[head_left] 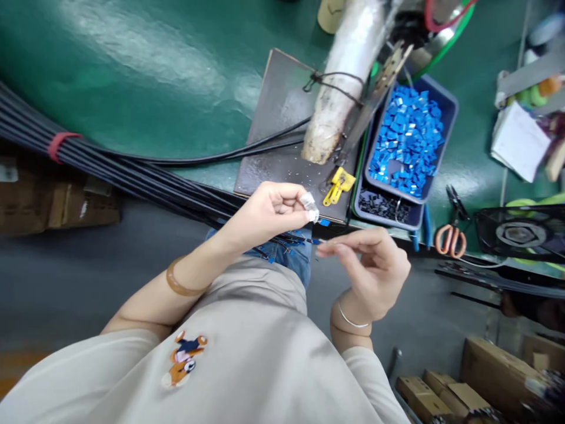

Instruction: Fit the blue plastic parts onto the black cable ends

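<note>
Cream shirt (247, 365) fills 6 o'clock; both forearms rise from it toward frame centre.

Left hand (269, 215): curled closed, taped fingertips (310, 207) pressed together. Blue piece (324, 222) sits just off those tips, at their 4 o'clock. Gripped or only touching: cannot tell.

Right hand (375, 271): thumb and forefinger pinched, other fingers loosely curled. What lies in the pinch is too thin to make out. Hands are near each other but apart, over the lap.

Cables (132, 174): black bundle entering from 9 o'clock, bound by a red tie (59, 144). Loose ends fan out under the left hand, across the jeans (291, 259).

Around the hands:
- bin (450, 109) heaped with blue parts, 2 o'clock
- yellow clip (338, 185) on a dark plate (278, 118), 12 o'clock
- scissors (450, 238), 3 o'clock
- boxes (445, 394), 5 o'clock

Handling notes (judgement):
- The piece is small and the cable ends crowd together. Single out one end and keep its neighbours out of the pinch.
- Hold the piece on the taped pads, square to the cable end, not skewed.
- Brace the forearms against the body so the two pinches meet steadily.
- Work low over the lap. A slipped piece then lands on cloth rather than the floor.
</note>
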`<state>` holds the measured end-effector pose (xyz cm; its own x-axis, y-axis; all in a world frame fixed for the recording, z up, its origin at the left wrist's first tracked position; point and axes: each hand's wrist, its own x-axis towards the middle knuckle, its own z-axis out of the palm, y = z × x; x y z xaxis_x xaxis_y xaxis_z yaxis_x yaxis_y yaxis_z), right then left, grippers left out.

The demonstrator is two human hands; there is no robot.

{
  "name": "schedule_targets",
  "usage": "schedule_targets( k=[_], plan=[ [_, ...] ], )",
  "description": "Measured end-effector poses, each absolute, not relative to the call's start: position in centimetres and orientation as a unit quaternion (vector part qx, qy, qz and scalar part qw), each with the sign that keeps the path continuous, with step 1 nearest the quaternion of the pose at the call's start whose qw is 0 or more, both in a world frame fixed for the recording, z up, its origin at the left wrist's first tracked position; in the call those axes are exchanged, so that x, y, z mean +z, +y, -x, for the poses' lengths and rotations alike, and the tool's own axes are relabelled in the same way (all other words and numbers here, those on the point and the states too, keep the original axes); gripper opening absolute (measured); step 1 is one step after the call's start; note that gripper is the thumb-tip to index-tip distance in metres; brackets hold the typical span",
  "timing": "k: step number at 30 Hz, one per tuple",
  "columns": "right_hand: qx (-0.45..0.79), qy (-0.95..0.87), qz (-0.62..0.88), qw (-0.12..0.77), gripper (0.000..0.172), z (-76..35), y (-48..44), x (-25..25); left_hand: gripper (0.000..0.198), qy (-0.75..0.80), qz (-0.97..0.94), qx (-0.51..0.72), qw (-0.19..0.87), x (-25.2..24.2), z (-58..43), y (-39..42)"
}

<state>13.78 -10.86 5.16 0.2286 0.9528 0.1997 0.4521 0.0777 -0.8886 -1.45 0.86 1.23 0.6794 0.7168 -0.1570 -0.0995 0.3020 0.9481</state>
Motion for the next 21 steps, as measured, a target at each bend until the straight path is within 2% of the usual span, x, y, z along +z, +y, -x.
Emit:
schedule_targets(
  k=[3, 5, 6, 8, 10, 12, 15, 17, 21],
  plan=[
    [0.097, -0.632, 0.654, 0.405, 0.012, -15.1, -12.0, 7.2, 0.012, 0.235, -0.678, 0.238, 0.654, 2.6, 2.1, 0.8],
    [-0.081, -0.601, 0.727, 0.321, 0.012, -17.1, -11.8, 7.9, 0.007, 0.157, -0.804, 0.222, 0.528, 3.6, 2.3, 0.1],
    [-0.141, -0.57, 0.763, 0.27, 0.012, -18.5, -11.2, 8.0, 0.011, 0.138, -0.858, 0.216, 0.446, 3.9, 2.2, -0.3],
    [-0.18, -0.537, 0.807, 0.166, 0.011, -21.7, -9.6, 7.5, 0.019, 0.151, -0.921, 0.228, 0.276, 4.0, 1.8, -1.4],
    [-0.157, -0.512, 0.833, 0.139, 0.009, -24.9, -7.5, 6.3, 0.019, 0.182, -0.919, 0.28, 0.209, 3.3, 1.2, -2.3],
    [-0.127, -0.513, 0.837, 0.144, 0.009, -27.2, -5.6, 5.2, 0.015, 0.233, -0.859, 0.353, 0.288, 2.1, 0.7, -2.5],
    [-0.083, -0.562, 0.807, 0.162, 0.01, -28.8, -3.7, 4.3, 0.005, 0.343, -0.656, 0.41, 0.532, 0.5, 0.6, -1.8],
    [-0.059, -0.585, 0.791, 0.171, 0.01, -28.9, -3.0, 4.2, 0.008, 0.371, -0.505, 0.407, 0.664, 0.0, 1.0, -0.9],
    [0.003, -0.614, 0.768, 0.181, 0.009, -29.0, -2.4, 4.1, 0.012, 0.348, -0.353, 0.37, 0.785, 0.5, 2.0, 0.6]
  ],
)
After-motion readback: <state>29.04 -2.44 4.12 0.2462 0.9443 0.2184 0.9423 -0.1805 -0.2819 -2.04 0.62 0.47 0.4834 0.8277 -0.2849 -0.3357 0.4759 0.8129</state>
